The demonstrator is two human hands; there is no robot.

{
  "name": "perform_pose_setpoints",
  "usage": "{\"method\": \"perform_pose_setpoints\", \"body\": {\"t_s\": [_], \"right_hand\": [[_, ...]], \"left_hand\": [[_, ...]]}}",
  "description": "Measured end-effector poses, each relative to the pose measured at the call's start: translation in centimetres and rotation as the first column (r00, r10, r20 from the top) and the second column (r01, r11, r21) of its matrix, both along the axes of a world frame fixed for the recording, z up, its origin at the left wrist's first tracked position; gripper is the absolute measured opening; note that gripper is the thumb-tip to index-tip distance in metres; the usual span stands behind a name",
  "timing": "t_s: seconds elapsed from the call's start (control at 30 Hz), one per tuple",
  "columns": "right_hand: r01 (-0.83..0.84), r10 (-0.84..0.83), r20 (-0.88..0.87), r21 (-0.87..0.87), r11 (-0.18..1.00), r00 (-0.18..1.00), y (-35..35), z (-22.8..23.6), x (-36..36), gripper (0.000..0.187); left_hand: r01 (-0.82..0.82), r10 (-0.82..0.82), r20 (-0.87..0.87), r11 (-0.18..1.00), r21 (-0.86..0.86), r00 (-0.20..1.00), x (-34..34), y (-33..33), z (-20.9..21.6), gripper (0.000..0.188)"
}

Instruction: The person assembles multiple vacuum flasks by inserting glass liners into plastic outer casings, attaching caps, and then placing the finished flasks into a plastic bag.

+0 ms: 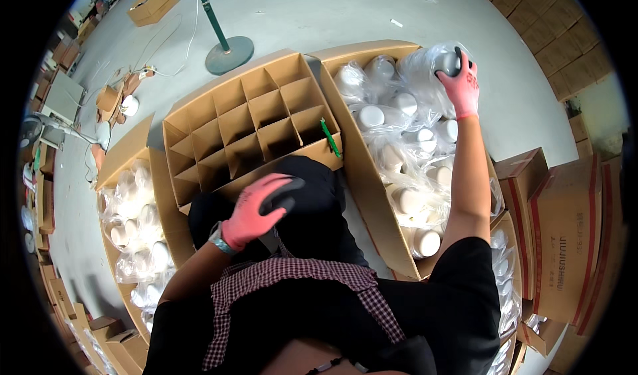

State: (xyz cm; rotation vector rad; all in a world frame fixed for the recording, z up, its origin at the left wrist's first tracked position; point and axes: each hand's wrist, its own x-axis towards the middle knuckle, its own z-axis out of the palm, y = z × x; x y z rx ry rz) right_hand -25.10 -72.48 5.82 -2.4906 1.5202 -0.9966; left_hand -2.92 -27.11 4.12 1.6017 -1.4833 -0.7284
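My right hand [458, 86], in a pink and black work glove, reaches to the far end of the long open carton [372, 205] on the right. Its fingers close round the top of a white-capped bottle [446, 62] wrapped in clear plastic. More bottles with round white caps, such as one white cap [370, 116], lie bagged in that carton. Over my lap, my left hand [259, 209], gloved alike, has its fingers apart and nothing visible in it. Just beyond it stands a carton split by cardboard dividers [232, 119], its compartments showing no bottles.
A green strip-like tool [329, 137] rests at the divided carton's near right corner. Another carton of bagged white bottles [136, 222] stands at left. A green pole stand [229, 54] is beyond. Closed cartons [565, 239] rise at right, and cables [166, 72] cross the floor.
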Motion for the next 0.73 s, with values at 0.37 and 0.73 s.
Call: {"method": "perform_pose_setpoints", "body": {"t_s": [0.37,0.73], "right_hand": [[-0.567,0.648,-0.178,0.351,0.745,0.741,11.7,-13.9,14.8,0.058],[-0.561,0.683,-0.429,0.389,0.731,0.591,15.8,-20.2,22.8,0.057]], "left_hand": [[-0.593,0.571,0.262,0.805,0.007,0.778,5.8,12.4,-7.0,0.052],[-0.553,0.452,0.601,0.833,-0.020,0.659,4.9,13.9,-6.5,0.045]]}}
